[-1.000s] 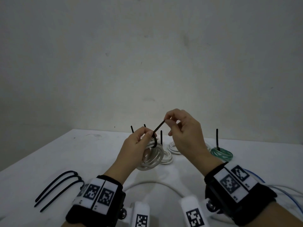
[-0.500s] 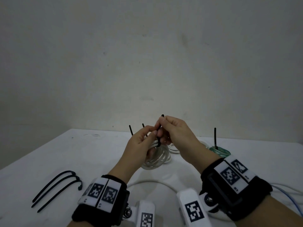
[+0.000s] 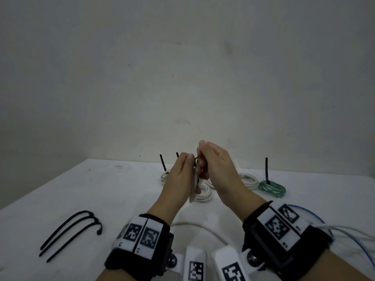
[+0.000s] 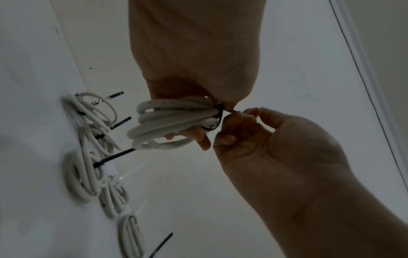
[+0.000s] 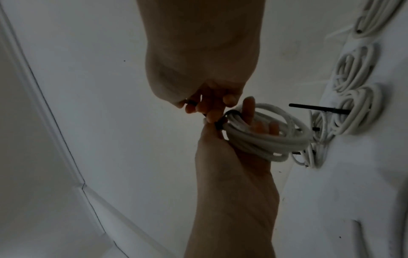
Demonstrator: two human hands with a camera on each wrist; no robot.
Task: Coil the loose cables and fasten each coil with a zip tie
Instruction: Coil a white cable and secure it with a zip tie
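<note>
My left hand (image 3: 187,162) holds a coil of white cable (image 4: 172,122) above the table, with fingers through the coil. A black zip tie (image 4: 217,118) is looped round the coil beside my left thumb. My right hand (image 3: 203,157) is close against the left and pinches the tie's tail (image 5: 192,103) between thumb and fingers. In the head view the coil (image 3: 192,192) shows edge-on between the hands, and the tie is mostly hidden. In the right wrist view the coil (image 5: 264,136) hangs from my left hand (image 5: 220,132).
Three spare black zip ties (image 3: 71,232) lie at the left on the white table (image 3: 101,189). Tied white coils (image 3: 248,179) and a green coil (image 3: 272,188) sit at the back. A loose white cable (image 3: 203,228) and a blue cable (image 3: 316,216) lie near my wrists.
My right hand has moved left and down from holding the tie's tail out, coming in against my left hand. The coil has turned edge-on to the head camera.
</note>
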